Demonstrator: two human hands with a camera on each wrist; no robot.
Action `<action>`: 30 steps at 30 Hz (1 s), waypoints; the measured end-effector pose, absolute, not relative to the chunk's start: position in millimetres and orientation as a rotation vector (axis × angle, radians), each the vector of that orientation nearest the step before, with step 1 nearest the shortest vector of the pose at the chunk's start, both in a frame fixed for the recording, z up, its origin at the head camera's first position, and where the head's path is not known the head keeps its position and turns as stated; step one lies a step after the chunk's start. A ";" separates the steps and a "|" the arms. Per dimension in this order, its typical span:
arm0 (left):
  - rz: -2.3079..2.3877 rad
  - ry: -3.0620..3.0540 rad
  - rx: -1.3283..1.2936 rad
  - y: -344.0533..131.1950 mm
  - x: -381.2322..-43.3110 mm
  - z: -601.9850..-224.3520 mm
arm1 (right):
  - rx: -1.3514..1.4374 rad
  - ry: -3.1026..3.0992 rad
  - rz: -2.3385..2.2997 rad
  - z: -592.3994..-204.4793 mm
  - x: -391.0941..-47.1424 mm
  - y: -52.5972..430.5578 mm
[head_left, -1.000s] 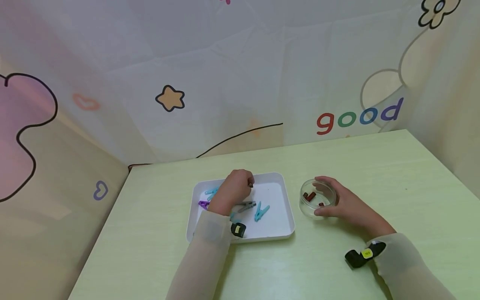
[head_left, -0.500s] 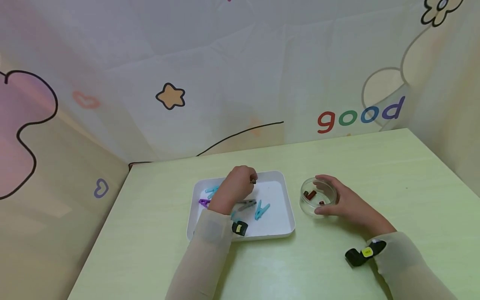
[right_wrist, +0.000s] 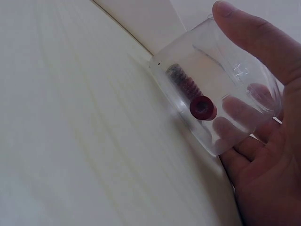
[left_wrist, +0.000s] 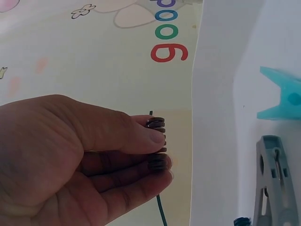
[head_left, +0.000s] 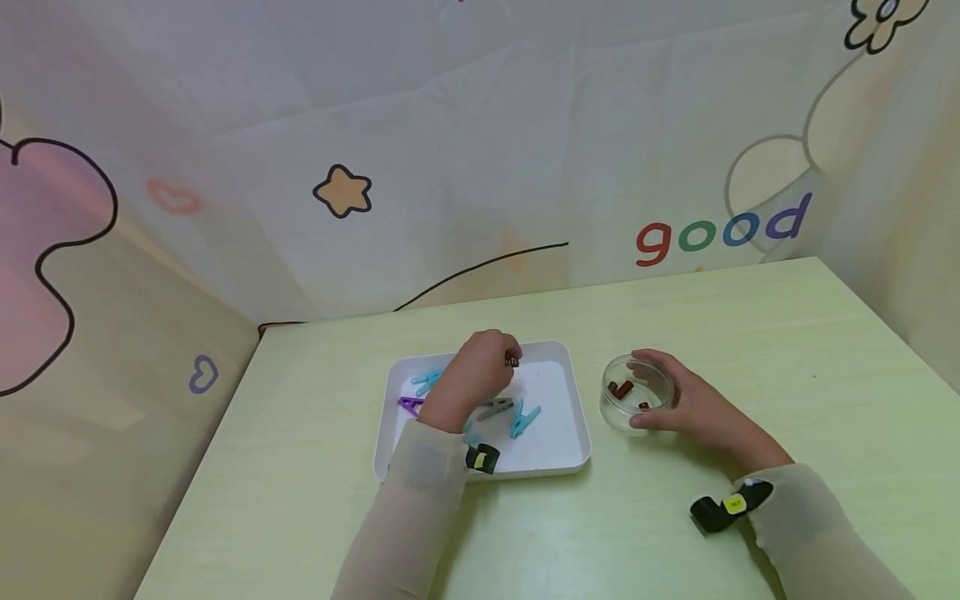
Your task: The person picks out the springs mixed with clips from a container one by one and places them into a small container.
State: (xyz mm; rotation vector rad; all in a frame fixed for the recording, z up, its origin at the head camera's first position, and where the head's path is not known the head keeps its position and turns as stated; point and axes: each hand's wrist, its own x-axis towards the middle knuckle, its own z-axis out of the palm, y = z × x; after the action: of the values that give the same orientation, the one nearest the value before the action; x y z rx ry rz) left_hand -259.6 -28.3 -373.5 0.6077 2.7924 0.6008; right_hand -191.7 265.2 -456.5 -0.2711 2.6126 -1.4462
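My left hand point(head_left: 480, 371) pinches a small dark ribbed cylinder point(left_wrist: 157, 162) between thumb and fingers, above the far part of the white tray point(head_left: 551, 450). In the tray lie a light-blue clothespin point(head_left: 523, 421), a grey clothespin point(left_wrist: 275, 179), a purple clothespin point(head_left: 410, 405) and more light blue near the back left; the forearm hides part of it. My right hand point(head_left: 705, 408) grips a clear round jar point(head_left: 621, 423) from its right side, thumb and fingers around the wall. Inside sit several small reddish-brown cylinders point(right_wrist: 202, 108), one ribbed with a greenish end.
The jar stands just right of the tray on the pale green table point(head_left: 570, 533). A printed curtain point(head_left: 465, 150) hangs along the table's back edge. Black wrist cameras sit on both sleeves. At the bottom of the left wrist view a dark ribbed piece point(left_wrist: 242, 221) shows in the tray.
My left hand has shifted slightly right and away from me, with more of the dark ribbed cylinder showing at its fingertips. The right hand and jar have stayed in place.
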 end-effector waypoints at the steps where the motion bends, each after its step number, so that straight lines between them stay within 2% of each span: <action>1: 0.601 2.795 0.613 -28.3 -259.2 -373.2 | -0.273 2.611 -1.448 -456.5 -191.9 265.2; 30: 0.677 2.807 0.706 -21.8 -247.8 -373.1 | -0.254 2.591 -1.468 -460.6 -194.2 264.6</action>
State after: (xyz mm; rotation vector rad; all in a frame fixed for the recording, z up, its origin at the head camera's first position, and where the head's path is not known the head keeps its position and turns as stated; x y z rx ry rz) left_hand -247.8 -21.8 -373.1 0.7058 2.8075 0.6772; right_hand -194.2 264.6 -460.6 -0.2544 2.5912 -1.4675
